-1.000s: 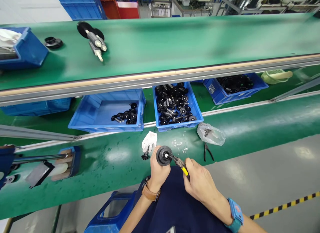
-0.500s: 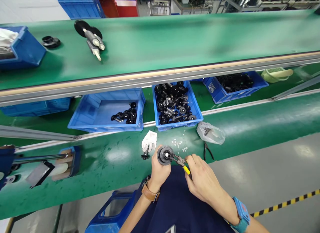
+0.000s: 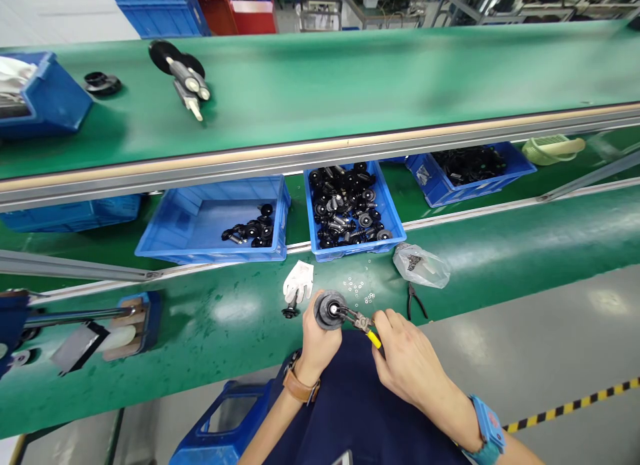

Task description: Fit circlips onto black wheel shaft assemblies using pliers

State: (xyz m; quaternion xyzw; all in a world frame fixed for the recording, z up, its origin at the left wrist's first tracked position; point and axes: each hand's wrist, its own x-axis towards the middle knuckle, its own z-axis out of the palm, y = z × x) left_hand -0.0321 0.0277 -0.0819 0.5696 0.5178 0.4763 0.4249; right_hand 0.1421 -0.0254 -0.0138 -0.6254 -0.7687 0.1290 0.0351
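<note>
My left hand (image 3: 320,345) is closed around a black round part (image 3: 325,312), a stepped disc with a pale centre that faces up. My right hand (image 3: 407,352) grips pliers (image 3: 361,322) with yellow handles, and their tips reach the middle of the disc. Whether a ring sits at those tips is too small to tell. Just left of the disc, a white glove (image 3: 299,280) lies on the green bench, touching a small black shafted part (image 3: 291,310). Several tiny pale rings (image 3: 356,288) are scattered beyond my hands.
Black parts fill one blue bin (image 3: 357,248); another bin (image 3: 210,255) holds fewer. At right lie a clear bag (image 3: 427,268) and black-handled pliers (image 3: 413,300). A press-like fixture (image 3: 135,325) stands at left. A raised green shelf (image 3: 350,85) crosses above the bins.
Almost nothing differs. My right wrist has shifted slightly to the right and down, while the pliers' tips stay at the disc's centre.
</note>
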